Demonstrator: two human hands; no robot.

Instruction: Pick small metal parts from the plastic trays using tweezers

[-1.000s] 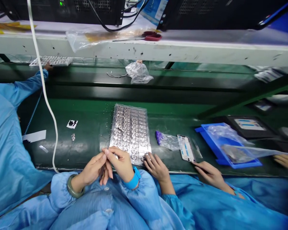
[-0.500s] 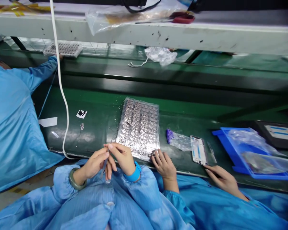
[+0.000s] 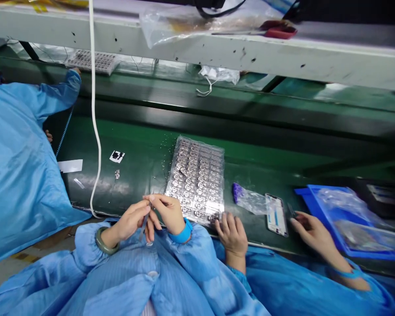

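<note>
In front of my body my two hands are close together, fingertips meeting. My left hand [image 3: 130,224], with a green bangle at the wrist, is closed on a thin grey strip [image 3: 145,221] that slants down between the hands. My right hand [image 3: 168,213], wearing a blue wristband, pinches thumb and forefinger at the strip's upper end; whatever tiny part sits there is too small to make out. Just beyond my right hand lies a clear plastic tray [image 3: 197,175] filled with rows of small metallic parts. One loose part [image 3: 183,172] rests on top of the rows.
A co-worker's hand [image 3: 232,232] touches the tray's near right corner; their other hand [image 3: 311,230] is beside a phone frame [image 3: 276,215]. A plastic bag [image 3: 252,199] and blue bin [image 3: 358,228] lie rightward. A white cable [image 3: 94,109] hangs left, near a small part [image 3: 117,174].
The view has shifted a little. The co-worker's far hand has moved right, off the phone frame, to a thin piece beside it. My hands keep the same pinch.
</note>
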